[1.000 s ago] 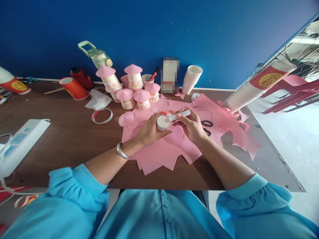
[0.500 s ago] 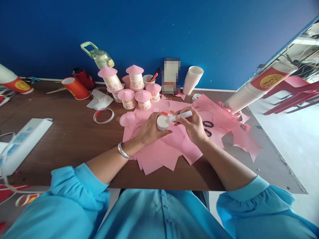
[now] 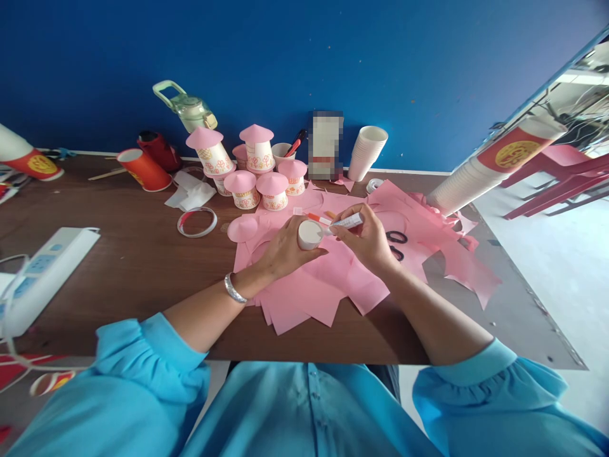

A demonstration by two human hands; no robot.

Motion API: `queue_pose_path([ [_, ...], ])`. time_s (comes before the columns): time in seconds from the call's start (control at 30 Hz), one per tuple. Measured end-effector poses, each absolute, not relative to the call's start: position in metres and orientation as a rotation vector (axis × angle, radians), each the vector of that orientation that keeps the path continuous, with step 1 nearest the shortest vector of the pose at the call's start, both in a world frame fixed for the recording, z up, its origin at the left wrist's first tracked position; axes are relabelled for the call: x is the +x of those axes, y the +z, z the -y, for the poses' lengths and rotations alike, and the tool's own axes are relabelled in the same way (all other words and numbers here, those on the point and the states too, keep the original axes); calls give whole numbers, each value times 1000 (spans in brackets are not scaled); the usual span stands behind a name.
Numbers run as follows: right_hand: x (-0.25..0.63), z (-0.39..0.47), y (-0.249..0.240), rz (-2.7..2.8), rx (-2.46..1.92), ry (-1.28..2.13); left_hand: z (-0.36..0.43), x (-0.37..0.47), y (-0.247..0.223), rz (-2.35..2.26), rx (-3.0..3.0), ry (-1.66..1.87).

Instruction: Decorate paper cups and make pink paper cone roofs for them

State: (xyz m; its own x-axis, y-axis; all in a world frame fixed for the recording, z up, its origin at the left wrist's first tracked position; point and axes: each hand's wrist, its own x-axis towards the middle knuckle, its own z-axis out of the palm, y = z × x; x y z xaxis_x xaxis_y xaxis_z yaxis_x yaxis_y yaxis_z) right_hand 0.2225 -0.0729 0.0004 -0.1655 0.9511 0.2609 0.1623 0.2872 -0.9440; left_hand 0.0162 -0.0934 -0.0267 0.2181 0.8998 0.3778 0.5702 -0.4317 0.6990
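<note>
Cradling a small white cup (image 3: 310, 235) in the curled left hand (image 3: 288, 250). Pinching a white pen-like stick (image 3: 349, 221) in the right hand (image 3: 369, 236), with its tip at the cup's edge. Having pink sheets (image 3: 302, 292) beneath both hands. Facing pink-roofed cups (image 3: 273, 185) beyond the left hand and stacked white cups (image 3: 367, 153) beyond the right.

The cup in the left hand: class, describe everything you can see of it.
The cup is small, round, whitish and looks like paper. A pale disc, ringed by a rim, faces up toward the camera; whether base or inside bottom is unclear. No drawing shows on the visible side. The left hand grips it, thumb on the near side, over the pink paper. The pen in the right hand points at its right edge; contact is unclear.
</note>
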Motion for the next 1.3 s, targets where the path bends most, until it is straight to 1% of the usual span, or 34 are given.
queue_pose_path([
  [0.1,222,74,0,1563,-1100,983,93,16,-30,-1375,2098,1090],
  [0.23,219,83,1,1486,-1054,944,93,16,-32,-1419,2113,1101],
  [0.43,217,92,10,1676,-1073,747,93,16,-35,-1456,2146,1094],
  [0.57,220,85,9,1706,-1128,706,92,15,-35,-1486,2149,1087],
  [0.67,221,81,6,1685,-1163,715,92,15,-32,-1492,2104,1072],
  [0.87,218,85,3,1494,-1075,918,92,18,-29,-1380,2059,1119],
  [1.13,221,82,6,1591,-1060,848,95,13,-27,-1118,2139,1046],
  [1.3,224,79,8,1683,-1071,770,92,13,-31,-1209,2125,1103],
])
